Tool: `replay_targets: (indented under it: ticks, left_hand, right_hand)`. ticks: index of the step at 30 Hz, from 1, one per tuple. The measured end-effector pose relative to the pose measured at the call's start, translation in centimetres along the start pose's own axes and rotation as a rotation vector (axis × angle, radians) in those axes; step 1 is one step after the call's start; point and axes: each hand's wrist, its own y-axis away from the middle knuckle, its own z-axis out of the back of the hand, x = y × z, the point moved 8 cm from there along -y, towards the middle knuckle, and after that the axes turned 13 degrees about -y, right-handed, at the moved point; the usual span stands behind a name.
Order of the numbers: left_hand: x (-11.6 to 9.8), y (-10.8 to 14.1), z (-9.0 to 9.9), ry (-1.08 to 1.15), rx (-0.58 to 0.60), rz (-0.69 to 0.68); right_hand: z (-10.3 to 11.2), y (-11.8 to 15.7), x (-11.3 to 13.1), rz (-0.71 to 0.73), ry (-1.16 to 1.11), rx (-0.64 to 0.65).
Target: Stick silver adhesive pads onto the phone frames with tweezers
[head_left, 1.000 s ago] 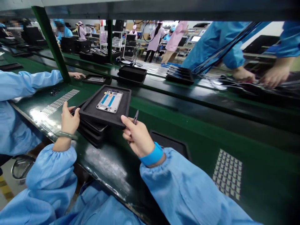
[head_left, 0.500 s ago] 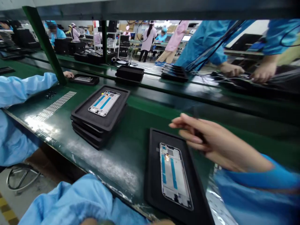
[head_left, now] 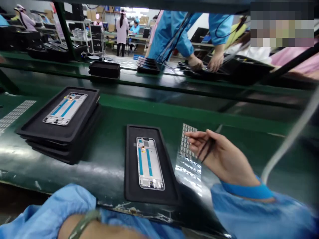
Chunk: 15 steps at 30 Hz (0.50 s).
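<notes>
My right hand (head_left: 221, 156) is closed around dark tweezers (head_left: 206, 149), beside a sheet of small labels (head_left: 186, 141) whose clear lower part looks shiny. Left of it, a black tray (head_left: 132, 196) lies on the green bench, holding a silver phone frame (head_left: 156, 166) with two blue strips. A stack of black trays (head_left: 32, 129) stands farther left, with a similar phone frame (head_left: 59, 116) on top. Of my left arm, the forearm and a green bangle (head_left: 84, 224) show at the bottom edge; the fingers of that hand are out of view.
Another label strip (head_left: 17, 114) lies at the far left. Black trays (head_left: 104, 69) stand on the back ledge. Across it, a person's hands (head_left: 215, 61) work among cables. A pale hose or cable (head_left: 289, 136) slants down on the right.
The view has swung right, bringing the label sheet into sight. My right hand has come over beside that sheet, with the tweezers now clearer. More of my left forearm shows.
</notes>
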Motion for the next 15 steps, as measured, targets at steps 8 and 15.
replay_targets:
  ticks: [8,15]
  left_hand:
    - [9.8,-5.3,3.0,-0.566,-0.206,0.268]
    - [12.8,-7.2,2.0,-0.713,-0.197,0.266]
  right_hand:
    - [-1.7,-3.1,-4.3,0.075,0.105,0.131]
    - [-4.0,-5.2,-6.8,0.183,0.253,0.209]
